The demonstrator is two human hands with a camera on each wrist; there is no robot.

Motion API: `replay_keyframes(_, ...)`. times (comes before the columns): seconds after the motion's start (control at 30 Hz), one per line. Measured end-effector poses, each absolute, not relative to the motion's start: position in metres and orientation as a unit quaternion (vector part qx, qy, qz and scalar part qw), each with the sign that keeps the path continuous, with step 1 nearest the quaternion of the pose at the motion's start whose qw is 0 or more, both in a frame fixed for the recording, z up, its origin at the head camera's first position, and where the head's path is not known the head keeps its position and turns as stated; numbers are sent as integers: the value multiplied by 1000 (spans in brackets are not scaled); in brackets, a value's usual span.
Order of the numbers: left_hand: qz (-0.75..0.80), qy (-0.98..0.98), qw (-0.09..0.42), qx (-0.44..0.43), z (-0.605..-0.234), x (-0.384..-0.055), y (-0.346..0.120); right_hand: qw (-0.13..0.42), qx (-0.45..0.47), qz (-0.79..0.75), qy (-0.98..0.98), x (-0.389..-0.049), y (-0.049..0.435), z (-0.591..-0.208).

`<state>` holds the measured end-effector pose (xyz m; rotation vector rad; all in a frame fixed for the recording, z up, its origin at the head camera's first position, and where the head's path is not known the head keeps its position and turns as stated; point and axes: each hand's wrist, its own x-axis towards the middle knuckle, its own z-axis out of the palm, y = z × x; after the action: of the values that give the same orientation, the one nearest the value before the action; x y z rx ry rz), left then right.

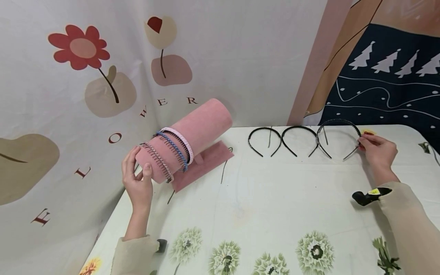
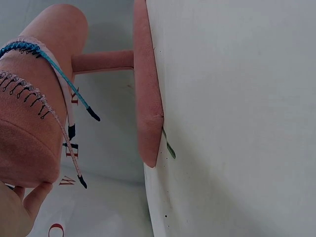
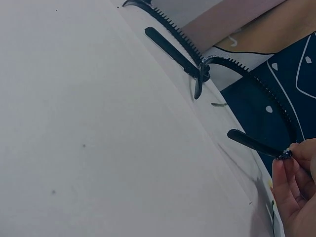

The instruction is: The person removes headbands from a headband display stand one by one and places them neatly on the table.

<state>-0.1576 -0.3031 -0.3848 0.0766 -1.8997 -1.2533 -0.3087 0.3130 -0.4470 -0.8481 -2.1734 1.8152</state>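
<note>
At the left of the head view stands a pink padded headband holder [image 1: 206, 118], a roll joined by a short post to a flat base. My left hand [image 1: 137, 187] grips the roll's near end, thumb on one side and fingers on the other. Three headbands circle the roll: a pale pink twisted one [image 1: 159, 160], a blue one [image 1: 174, 147] and a whitish one [image 1: 182, 138]. On the right, my right hand [image 1: 379, 154] pinches one side of a black toothed headband [image 3: 254, 143] between thumb and fingers. That headband stands above the table's far edge.
Two more black headbands, a left one [image 1: 264, 128] and a middle one [image 1: 299, 127], lie in a row along the table's back. The white tablecloth [image 1: 275, 206] has printed dandelions. A flower-print curtain [image 1: 240, 49] hangs close behind, with a dark tree-patterned cloth [image 1: 395, 91] at right.
</note>
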Motion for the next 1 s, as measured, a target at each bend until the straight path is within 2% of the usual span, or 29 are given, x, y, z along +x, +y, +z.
replay_keyframes(1.0, -497, -760, 417, 33, -385, -159, -304, 58, -317, 643, -695, -307, 323, -454)
